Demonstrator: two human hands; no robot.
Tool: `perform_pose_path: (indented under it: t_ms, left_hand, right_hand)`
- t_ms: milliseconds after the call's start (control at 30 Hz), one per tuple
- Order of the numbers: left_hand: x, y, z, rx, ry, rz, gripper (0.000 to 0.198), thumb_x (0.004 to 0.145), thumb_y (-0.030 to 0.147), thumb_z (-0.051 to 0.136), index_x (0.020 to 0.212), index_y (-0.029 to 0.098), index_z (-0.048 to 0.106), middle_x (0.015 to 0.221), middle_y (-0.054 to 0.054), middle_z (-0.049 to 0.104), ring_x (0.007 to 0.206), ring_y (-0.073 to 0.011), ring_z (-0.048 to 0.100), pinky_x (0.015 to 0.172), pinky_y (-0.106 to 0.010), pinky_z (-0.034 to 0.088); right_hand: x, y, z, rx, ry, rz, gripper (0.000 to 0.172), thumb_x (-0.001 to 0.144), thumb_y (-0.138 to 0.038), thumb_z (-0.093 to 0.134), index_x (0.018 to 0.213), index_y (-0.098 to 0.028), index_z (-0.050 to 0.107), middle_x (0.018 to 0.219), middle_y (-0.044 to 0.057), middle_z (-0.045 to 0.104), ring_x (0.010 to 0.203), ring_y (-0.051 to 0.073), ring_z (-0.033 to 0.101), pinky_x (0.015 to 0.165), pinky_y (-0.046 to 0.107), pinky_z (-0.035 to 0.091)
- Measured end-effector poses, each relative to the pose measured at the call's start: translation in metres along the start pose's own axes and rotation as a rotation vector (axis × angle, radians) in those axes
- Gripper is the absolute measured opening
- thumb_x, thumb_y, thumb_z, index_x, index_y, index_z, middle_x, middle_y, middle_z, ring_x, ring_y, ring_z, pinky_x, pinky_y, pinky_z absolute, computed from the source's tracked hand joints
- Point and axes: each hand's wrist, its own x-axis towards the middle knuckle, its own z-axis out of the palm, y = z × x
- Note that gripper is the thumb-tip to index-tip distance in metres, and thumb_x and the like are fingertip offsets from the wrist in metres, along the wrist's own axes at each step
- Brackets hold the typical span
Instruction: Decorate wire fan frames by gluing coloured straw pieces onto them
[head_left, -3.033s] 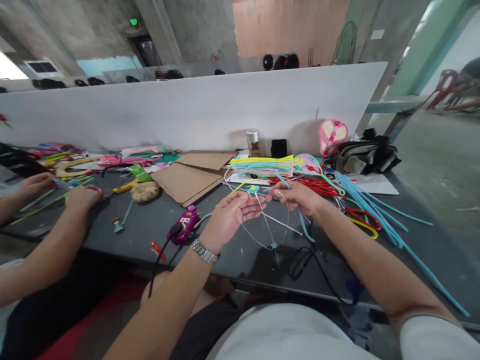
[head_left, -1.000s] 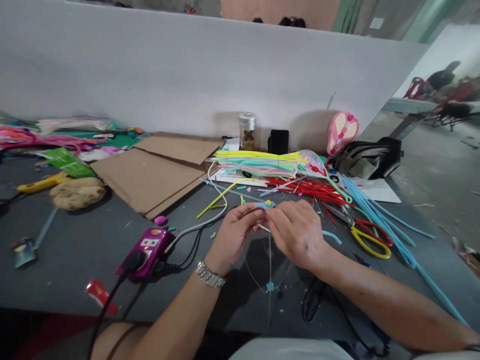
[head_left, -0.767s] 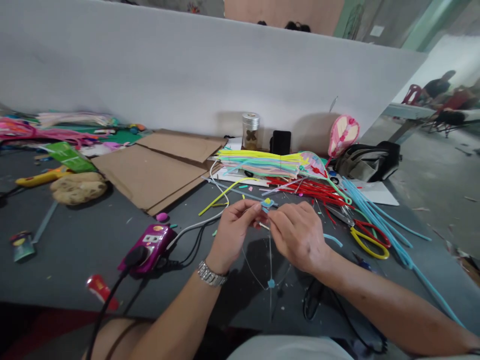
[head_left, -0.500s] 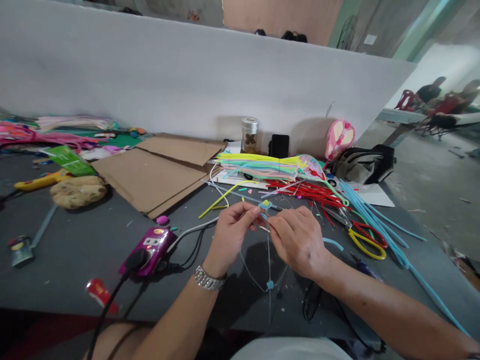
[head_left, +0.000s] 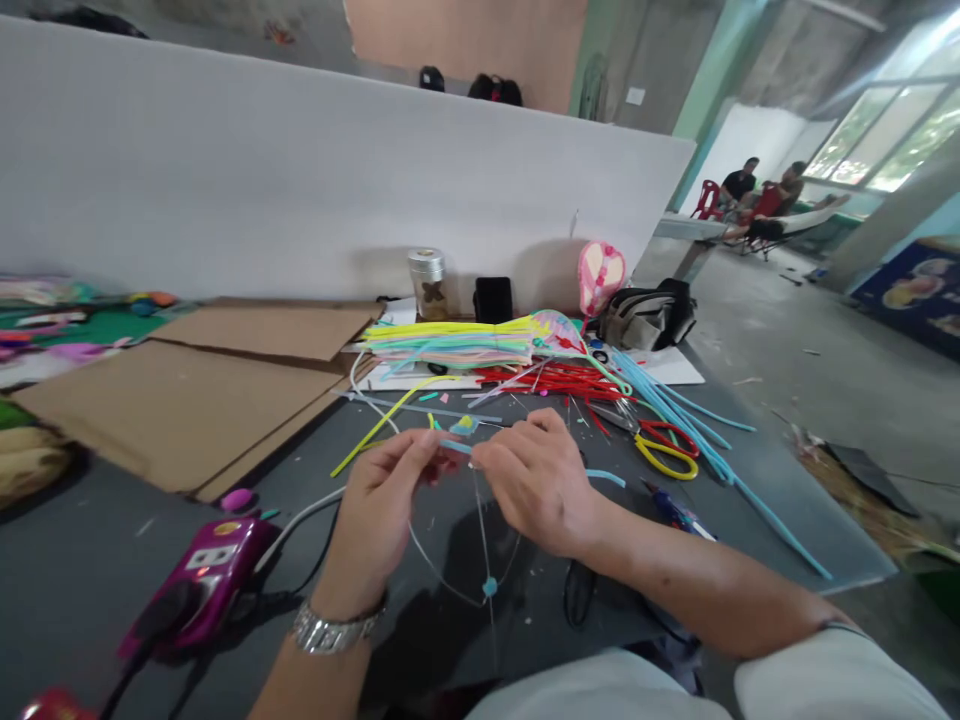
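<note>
My left hand (head_left: 390, 500) pinches the end of a short light-blue pipe cleaner (head_left: 455, 446) between thumb and fingers. Closed around the other end is my right hand (head_left: 534, 485), its fingertips partly hidden behind its knuckles. Just beyond the fingers shows a small blue piece with a yellow centre (head_left: 465, 425). A thin wire frame (head_left: 484, 525) hangs below the hands, and a small blue knot (head_left: 489, 587) sits where its wires meet. How the pipe cleaner joins the frame is hidden by my fingers.
Scissors (head_left: 667, 455) and blue pipe cleaners (head_left: 720, 460) lie at right, red stems (head_left: 547, 377) and a multicoloured bundle (head_left: 450, 342) behind. Cardboard (head_left: 180, 400) and a purple power socket (head_left: 206, 570) are at left. A jar (head_left: 427, 285) stands at the back. People (head_left: 739, 185) sit far off.
The view has swung to the right, so the table things sit further left. My hands have drawn slightly apart, and more of the blue pipe cleaner shows between them.
</note>
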Motion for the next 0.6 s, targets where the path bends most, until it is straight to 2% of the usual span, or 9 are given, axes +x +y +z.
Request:
perform_pose_path:
  t_ms: [133, 233, 367, 600]
  left_hand:
    - [-0.004, 0.004, 0.003, 0.037, 0.085, 0.017, 0.032, 0.075, 0.048, 0.082, 0.078, 0.016, 0.078, 0.077, -0.006, 0.076, 0.069, -0.016, 0.065, 0.061, -0.024, 0.048]
    - [-0.01, 0.009, 0.006, -0.025, 0.047, -0.041, 0.033, 0.077, 0.047, 0.081, 0.081, 0.015, 0.076, 0.077, -0.007, 0.077, 0.067, -0.0173, 0.068, 0.059, -0.024, 0.049]
    - [-0.019, 0.017, 0.008, -0.088, 0.034, -0.054, 0.03, 0.078, 0.044, 0.081, 0.083, 0.015, 0.073, 0.075, -0.007, 0.076, 0.065, -0.0171, 0.07, 0.059, -0.024, 0.051]
    - [-0.044, 0.024, 0.01, -0.066, 0.054, 0.028, 0.025, 0.081, 0.037, 0.077, 0.093, 0.015, 0.073, 0.077, -0.006, 0.076, 0.063, -0.0154, 0.068, 0.054, -0.022, 0.047]
  right_hand:
    - [0.002, -0.003, -0.004, -0.009, -0.023, 0.035, 0.022, 0.099, -0.011, 0.046, 0.084, -0.02, 0.059, 0.067, -0.001, 0.061, 0.062, 0.016, 0.046, 0.074, 0.036, 0.029]
    - [0.0, -0.005, -0.009, 0.057, -0.036, 0.083, 0.02, 0.098, -0.011, 0.049, 0.084, -0.019, 0.059, 0.071, 0.0, 0.063, 0.068, 0.017, 0.052, 0.076, 0.036, 0.03]
    - [0.0, -0.013, -0.017, 0.129, 0.04, 0.162, 0.015, 0.099, -0.017, 0.053, 0.087, -0.018, 0.061, 0.085, 0.006, 0.066, 0.084, 0.021, 0.059, 0.075, 0.035, 0.033]
    - [-0.003, -0.037, -0.021, 0.169, 0.083, 0.128, 0.018, 0.102, -0.021, 0.054, 0.088, -0.019, 0.064, 0.081, 0.004, 0.067, 0.078, 0.019, 0.059, 0.075, 0.036, 0.035]
